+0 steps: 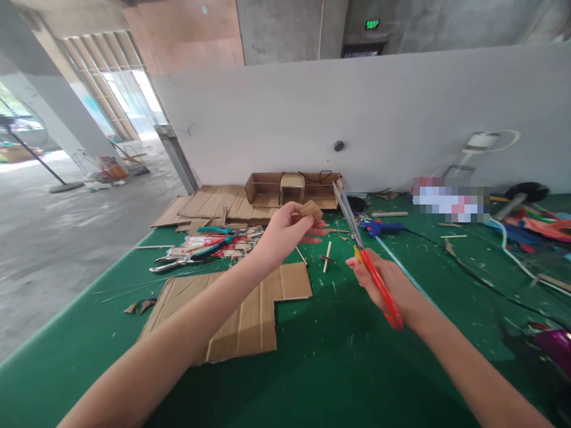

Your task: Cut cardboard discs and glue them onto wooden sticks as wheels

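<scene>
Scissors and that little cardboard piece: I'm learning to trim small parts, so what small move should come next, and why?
Probably bring the small cardboard piece and the scissors together. The left hand pinches the piece up off the green table, while the right hand holds the red-handled scissors pointing up beside it, blades nearly closed and clear of the piece, so no cut can start.
</scene>
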